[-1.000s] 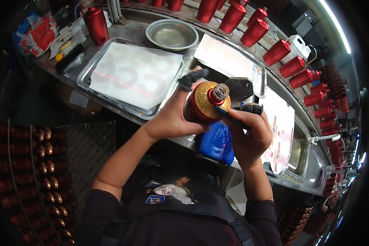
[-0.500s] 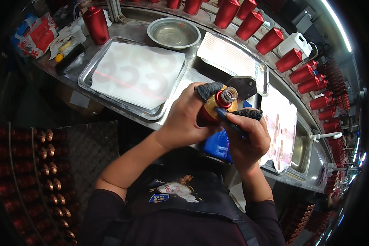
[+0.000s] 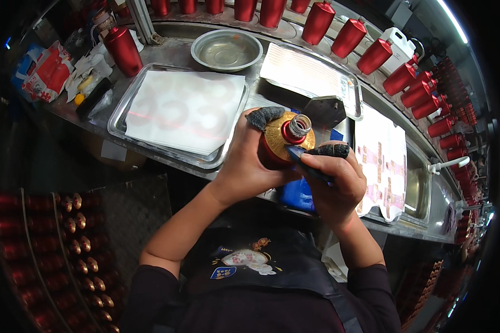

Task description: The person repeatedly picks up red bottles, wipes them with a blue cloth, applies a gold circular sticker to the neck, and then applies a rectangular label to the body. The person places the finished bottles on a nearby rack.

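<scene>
A red bottle (image 3: pixel 274 154) stands tilted between my hands, its gold shoulder band (image 3: pixel 273 133) and bare glass neck (image 3: pixel 300 125) facing up. My left hand (image 3: pixel 240 169) is closed round the body, with a black cloth finger cover (image 3: pixel 264 117) lying at the gold band. In my right hand (image 3: pixel 341 186) is a small dark-blue scraper-like tool (image 3: pixel 295 152), whose tip touches the gold band's near edge below the neck. My right index finger wears a black cover too. The bottle's lower part is hidden by my left hand.
A metal tray (image 3: pixel 116 114) with white sheets lies left, a metal basin (image 3: pixel 226 51) behind it. Another sheet-covered tray (image 3: pixel 305 69) and a patterned sticker sheet (image 3: pixel 380 166) lie right. Red bottles (image 3: pixel 347 38) line the far conveyor; more with gold tops fill a rack (image 3: pixel 39 244) lower left.
The view has shifted a little. The bottle has turned or tilted so more of its gold band shows; the tool tip stays against that band. Bottles on the conveyor have shifted.
</scene>
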Tool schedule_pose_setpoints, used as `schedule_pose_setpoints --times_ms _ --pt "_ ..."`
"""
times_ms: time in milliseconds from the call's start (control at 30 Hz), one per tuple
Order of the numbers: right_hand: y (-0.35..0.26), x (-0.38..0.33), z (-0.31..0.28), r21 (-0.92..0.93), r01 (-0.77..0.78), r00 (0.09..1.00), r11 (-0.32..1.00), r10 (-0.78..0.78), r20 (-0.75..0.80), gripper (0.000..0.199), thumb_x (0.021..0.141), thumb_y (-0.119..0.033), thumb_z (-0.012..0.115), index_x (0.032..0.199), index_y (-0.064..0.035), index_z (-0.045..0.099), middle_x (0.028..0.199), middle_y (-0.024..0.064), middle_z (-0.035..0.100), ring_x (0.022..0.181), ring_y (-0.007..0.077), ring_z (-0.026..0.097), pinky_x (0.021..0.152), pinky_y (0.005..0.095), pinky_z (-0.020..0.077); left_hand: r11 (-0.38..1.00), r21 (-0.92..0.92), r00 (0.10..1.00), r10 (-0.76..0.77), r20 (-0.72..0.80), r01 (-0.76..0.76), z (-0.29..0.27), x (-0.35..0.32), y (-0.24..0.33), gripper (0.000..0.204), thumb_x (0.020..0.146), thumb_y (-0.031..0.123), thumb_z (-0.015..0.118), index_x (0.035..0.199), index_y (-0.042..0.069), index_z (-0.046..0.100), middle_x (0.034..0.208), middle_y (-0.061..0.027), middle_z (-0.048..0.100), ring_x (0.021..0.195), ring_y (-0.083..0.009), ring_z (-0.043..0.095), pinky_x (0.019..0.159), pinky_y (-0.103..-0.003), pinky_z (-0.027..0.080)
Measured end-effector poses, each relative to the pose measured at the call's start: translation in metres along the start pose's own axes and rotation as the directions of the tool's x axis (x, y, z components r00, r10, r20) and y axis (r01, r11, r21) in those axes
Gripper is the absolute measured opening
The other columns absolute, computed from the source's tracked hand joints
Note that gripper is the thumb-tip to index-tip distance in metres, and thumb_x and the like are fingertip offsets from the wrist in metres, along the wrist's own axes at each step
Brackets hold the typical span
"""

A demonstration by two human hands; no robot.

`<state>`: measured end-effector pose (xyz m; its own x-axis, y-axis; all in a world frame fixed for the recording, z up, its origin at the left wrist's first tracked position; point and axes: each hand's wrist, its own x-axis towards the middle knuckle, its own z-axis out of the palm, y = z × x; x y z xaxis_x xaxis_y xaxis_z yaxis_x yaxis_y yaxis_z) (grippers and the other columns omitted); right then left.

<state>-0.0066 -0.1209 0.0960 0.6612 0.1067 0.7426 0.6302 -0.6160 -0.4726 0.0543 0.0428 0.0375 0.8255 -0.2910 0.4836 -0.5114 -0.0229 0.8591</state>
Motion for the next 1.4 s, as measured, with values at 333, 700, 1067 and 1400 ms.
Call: schedule_pose_setpoints --times_ms 333,700,1067,1400 --pt "0.0 0.0 0.003 0.006 0.015 1.0 1.0 -0.015 0.003 0.033 0.068 0.012 0.077 0.096 -0.0048 0.074 0.085 0.0093 0.066 0.075 0.0257 0.064 0.067 0.0323 0.0502 0.983 -0.184 0.998 -0.038 -0.046 0.029 0.004 -0.003 -0.004 0.088 0.062 0.028 0.092 0.134 0.007 0.048 0.123 -0.0177 0.052 0.109 -0.0353 0.059 0.096 -0.042 0.048" --pt "0.002 -0.003 0.012 0.016 0.015 0.998 1.0 -0.014 -0.06 0.036 0.067 0.01 0.076 0.098 -0.0055 0.074 0.084 0.0095 0.063 0.076 0.0271 0.062 0.068 0.034 0.0504 0.978 0.192 0.996 0.085 -0.031 -0.077 0.0 -0.004 -0.007 0.081 0.067 0.023 0.088 0.134 0.006 0.047 0.129 -0.0179 0.048 0.118 -0.0368 0.053 0.099 -0.044 0.046" --pt "0.009 -0.007 0.006 -0.086 0.165 0.986 0.982 -0.165 0.004 0.028 0.071 0.003 0.072 0.097 -0.0083 0.072 0.079 0.006 0.055 0.067 0.0253 0.054 0.061 0.0332 0.0451 0.905 0.413 0.934 0.233 -0.27 -0.107 0.023 -0.014 -0.013 0.078 0.067 0.028 0.091 0.131 0.007 0.051 0.123 -0.0147 0.042 0.112 -0.0317 0.052 0.095 -0.042 0.046" --pt "0.008 0.011 -0.004 0.291 -0.177 0.982 0.94 0.188 -0.01 0.018 0.079 -0.004 0.076 0.096 -0.0038 0.071 0.081 0.0102 0.066 0.073 0.0225 0.065 0.066 0.0315 0.0501 0.929 0.367 0.977 0.115 -0.181 -0.042 0.012 -0.011 0.001 0.081 0.061 0.024 0.096 0.127 0.005 0.053 0.125 -0.0136 0.042 0.109 -0.0288 0.055 0.093 -0.039 0.049"
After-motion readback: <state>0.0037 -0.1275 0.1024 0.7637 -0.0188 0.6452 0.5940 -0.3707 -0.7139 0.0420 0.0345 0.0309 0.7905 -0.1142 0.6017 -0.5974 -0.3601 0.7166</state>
